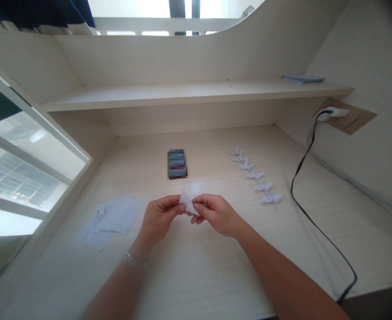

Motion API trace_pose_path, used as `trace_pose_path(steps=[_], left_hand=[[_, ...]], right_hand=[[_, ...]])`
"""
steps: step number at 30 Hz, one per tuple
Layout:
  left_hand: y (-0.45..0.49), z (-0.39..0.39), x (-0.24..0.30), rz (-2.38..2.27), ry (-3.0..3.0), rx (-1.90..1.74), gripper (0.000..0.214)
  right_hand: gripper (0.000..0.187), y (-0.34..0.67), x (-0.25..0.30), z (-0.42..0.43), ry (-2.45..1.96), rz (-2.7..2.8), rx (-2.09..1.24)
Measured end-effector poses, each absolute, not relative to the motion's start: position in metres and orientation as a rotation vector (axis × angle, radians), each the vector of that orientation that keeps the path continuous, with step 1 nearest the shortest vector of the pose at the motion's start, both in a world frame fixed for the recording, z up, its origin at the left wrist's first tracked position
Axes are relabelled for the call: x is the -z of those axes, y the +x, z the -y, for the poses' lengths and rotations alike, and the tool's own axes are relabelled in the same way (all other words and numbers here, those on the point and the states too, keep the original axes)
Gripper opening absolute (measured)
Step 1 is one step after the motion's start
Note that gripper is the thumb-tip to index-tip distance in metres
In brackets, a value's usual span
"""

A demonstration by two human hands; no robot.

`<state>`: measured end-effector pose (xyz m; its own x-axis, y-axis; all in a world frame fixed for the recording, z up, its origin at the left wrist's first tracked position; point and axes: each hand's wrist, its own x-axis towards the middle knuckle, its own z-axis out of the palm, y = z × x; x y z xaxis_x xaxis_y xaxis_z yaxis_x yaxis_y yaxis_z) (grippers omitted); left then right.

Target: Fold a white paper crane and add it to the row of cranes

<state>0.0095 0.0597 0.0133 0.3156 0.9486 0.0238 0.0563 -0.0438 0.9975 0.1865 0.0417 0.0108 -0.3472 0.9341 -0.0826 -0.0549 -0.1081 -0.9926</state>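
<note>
A small folded piece of white paper, roughly triangular with a point upward, is held between both hands above the desk. My left hand pinches its left side between thumb and fingers. On the other side, my right hand grips the lower right corner with thumb and fingertips. Part of the paper is hidden by the fingers. To the right, several folded white paper cranes stand in a slanting row on the desk.
Loose paper sheets, one printed, lie at the left. A phone-like dark object, its screen blurred, rests beyond my hands. A black cable runs from the wall socket down the right side. Above is a shelf with a thin booklet.
</note>
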Motion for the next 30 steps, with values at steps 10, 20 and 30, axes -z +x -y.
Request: trace_pose_path(steps=[10,20,30], left_hand=[[0.014,-0.058,-0.005,-0.972,1.375,-0.99,0.036],[0.026,-0.048,-0.003,-1.04,1.546,-1.011,0.036],[0.021,-0.052,-0.009,-0.913,1.242,-1.111,0.034]], right_hand=[[0.014,0.179,-0.009,-0.036,-1.228,1.633,-1.049],[0.017,0.17,-0.005,-0.036,-1.359,1.585,-0.713],[0.024,0.171,-0.007,-0.034,-1.191,1.442,-0.794]])
